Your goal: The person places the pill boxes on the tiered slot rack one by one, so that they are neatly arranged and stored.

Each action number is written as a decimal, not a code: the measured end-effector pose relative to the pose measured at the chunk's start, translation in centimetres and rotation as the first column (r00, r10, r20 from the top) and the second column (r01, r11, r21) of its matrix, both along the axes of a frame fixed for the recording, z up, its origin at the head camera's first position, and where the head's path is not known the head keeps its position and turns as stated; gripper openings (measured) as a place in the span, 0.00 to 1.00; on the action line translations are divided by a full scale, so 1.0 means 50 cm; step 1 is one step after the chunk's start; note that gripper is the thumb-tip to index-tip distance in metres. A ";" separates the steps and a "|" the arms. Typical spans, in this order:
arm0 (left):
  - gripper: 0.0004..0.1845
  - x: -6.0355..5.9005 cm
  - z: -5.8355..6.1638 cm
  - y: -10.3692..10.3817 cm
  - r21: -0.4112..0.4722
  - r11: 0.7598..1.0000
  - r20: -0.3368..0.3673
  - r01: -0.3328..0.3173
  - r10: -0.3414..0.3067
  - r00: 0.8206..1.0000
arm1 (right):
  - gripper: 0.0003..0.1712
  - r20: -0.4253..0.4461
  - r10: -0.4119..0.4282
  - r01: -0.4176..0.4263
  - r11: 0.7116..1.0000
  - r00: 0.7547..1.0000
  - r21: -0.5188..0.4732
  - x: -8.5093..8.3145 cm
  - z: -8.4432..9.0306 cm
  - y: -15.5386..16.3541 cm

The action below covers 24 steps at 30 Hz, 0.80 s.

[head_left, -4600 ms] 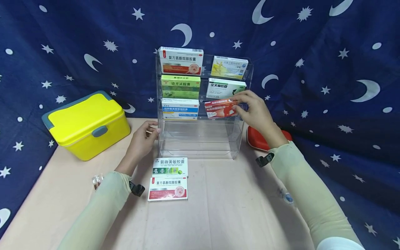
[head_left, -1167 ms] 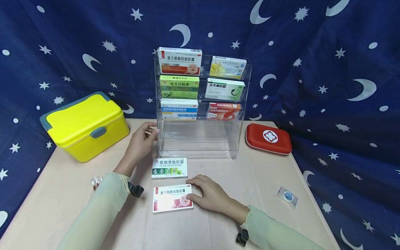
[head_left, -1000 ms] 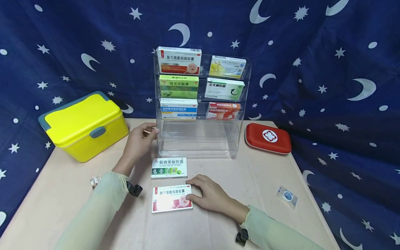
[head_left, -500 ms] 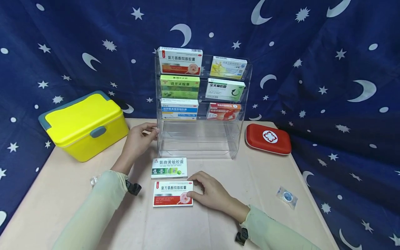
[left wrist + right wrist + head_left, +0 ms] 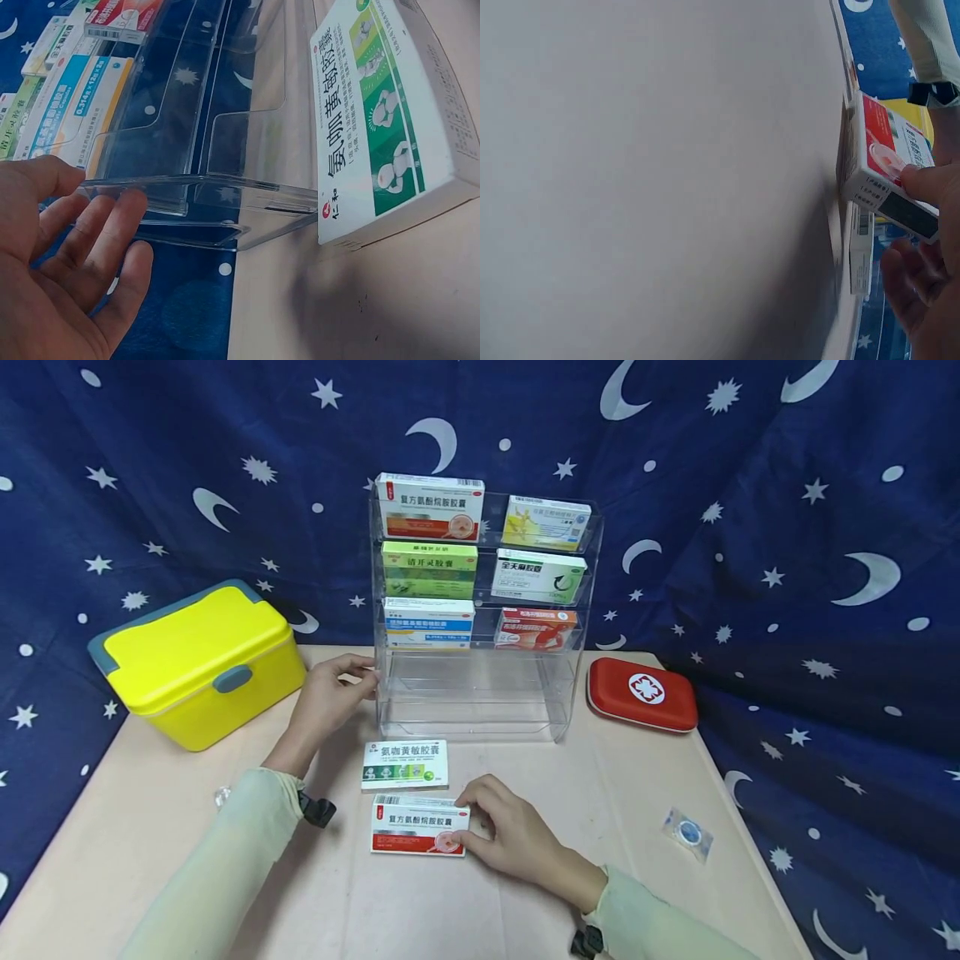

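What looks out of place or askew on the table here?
Nothing is spilled or damaged. The red and white box under the right hand is tipped up on its near edge, not flat. A small sachet lies alone near the table's right edge.

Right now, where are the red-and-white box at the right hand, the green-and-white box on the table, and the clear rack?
red-and-white box (image 5: pixel 417 829), head view, front face.
green-and-white box (image 5: pixel 405 763), head view, top face.
clear rack (image 5: pixel 474 693), head view, empty bottom shelf front.

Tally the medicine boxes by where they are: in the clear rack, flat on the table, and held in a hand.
In the clear rack: 6
Flat on the table: 1, the green-and-white box
Held by the right hand: 1, the red-and-white box
Total: 8
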<state>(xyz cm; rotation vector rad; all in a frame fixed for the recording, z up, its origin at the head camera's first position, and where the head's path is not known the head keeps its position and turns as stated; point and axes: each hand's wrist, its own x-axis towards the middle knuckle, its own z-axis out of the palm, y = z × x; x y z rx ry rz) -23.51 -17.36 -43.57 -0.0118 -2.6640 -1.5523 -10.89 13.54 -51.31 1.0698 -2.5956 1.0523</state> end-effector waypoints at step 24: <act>0.19 0.003 0.003 0.001 -0.011 1.000 0.020 0.009 -0.009 1.000 | 0.17 0.113 0.007 0.030 0.947 0.994 -0.321 -0.101 0.102 0.019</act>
